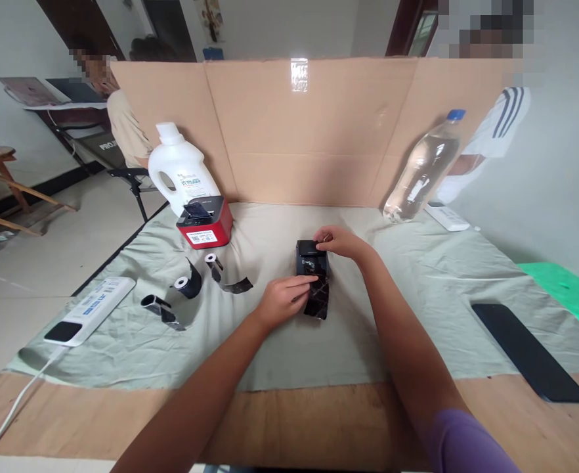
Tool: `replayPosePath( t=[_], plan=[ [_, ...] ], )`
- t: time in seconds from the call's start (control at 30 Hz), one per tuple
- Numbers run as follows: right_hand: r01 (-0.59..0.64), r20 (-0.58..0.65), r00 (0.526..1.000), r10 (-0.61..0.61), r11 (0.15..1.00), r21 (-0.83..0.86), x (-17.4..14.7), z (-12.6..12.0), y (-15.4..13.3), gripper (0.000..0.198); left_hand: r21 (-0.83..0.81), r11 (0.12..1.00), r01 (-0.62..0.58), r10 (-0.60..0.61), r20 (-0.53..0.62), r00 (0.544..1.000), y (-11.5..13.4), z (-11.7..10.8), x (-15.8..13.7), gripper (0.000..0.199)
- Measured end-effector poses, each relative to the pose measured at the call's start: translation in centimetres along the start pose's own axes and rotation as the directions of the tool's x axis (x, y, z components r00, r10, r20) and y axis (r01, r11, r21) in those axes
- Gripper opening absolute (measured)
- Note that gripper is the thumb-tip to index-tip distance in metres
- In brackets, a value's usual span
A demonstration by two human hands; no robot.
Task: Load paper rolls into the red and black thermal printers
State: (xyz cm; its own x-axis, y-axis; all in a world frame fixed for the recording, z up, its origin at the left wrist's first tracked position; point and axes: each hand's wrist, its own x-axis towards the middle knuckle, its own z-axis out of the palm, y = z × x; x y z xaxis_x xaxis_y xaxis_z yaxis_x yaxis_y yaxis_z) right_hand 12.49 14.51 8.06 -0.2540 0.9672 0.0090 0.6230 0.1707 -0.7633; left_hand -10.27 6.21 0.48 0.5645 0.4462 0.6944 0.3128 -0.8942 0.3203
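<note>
A small black printer [312, 266] stands on the cloth in front of me, with a strip of glossy black paper [318, 301] hanging out of it towards me. My left hand [284, 301] is at its near left side, index finger stretched across the top of the strip and the other fingers curled at its edge. My right hand [339, 242] grips the far right corner of the printer's cover, fingertips pinched together. Further left lie three small rolls: a partly unrolled black paper roll [188, 284], another roll [214, 263] trailing a strip, and a dark curled piece [155, 305].
A red-and-black box-shaped device [205, 223] stands before a white jug [181, 164]. A clear bottle [425, 171] leans on the cardboard screen [309, 131]. A white power strip [95, 309] lies left, a black phone [528, 351] right. Two people sit beyond the screen.
</note>
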Motion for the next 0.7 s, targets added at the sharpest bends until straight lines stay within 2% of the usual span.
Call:
replayPosePath(
  t=[0.07,0.13,0.2,0.27,0.4,0.57,0.63,0.7],
  plan=[
    [-0.021,0.039,0.999,0.025,0.993,-0.12,-0.3,0.1,-0.7,0.02,0.008,1.0,-0.001,0.001,0.001,1.0,0.1,0.0,0.0,0.022],
    [-0.08,-0.014,0.997,0.079,0.976,-0.205,-0.4,0.4,-1.2,0.033,0.016,1.0,-0.002,0.003,-0.006,1.0,0.2,0.0,0.0,0.022],
    [-0.163,-0.043,0.987,0.158,0.963,-0.214,-0.4,0.7,-1.4,0.048,0.021,1.0,-0.01,0.01,-0.017,1.0,0.1,0.0,0.0,0.022],
    [-0.244,-0.018,0.97,0.244,0.96,-0.136,-0.2,1.0,-1.2,0.058,0.018,1.0,-0.019,0.019,-0.025,0.999,0.0,0.1,-0.1,0.023],
    [-0.387,0.078,0.921,0.381,0.919,0.076,0.1,1.1,-0.4,0.064,0.0,1.0,-0.022,0.022,-0.034,0.999,-0.1,0.2,-0.1,0.022],
    [-0.423,0.101,0.906,0.412,0.897,0.127,-0.2,1.4,-0.2,0.066,-0.005,1.0,-0.006,0.006,-0.024,1.0,0.2,0.0,-0.1,0.021],
    [-0.438,0.083,0.899,0.43,0.888,0.139,-0.5,1.6,-0.1,0.067,-0.018,0.999,0.038,-0.039,-0.06,0.997,0.4,-0.1,-0.1,0.019],
    [-0.471,0.05,0.881,0.47,0.866,0.17,-0.8,1.8,0.2,0.07,-0.059,0.983,0.173,-0.179,-0.122,0.976,0.5,0.0,0.0,0.016]
  ],
)
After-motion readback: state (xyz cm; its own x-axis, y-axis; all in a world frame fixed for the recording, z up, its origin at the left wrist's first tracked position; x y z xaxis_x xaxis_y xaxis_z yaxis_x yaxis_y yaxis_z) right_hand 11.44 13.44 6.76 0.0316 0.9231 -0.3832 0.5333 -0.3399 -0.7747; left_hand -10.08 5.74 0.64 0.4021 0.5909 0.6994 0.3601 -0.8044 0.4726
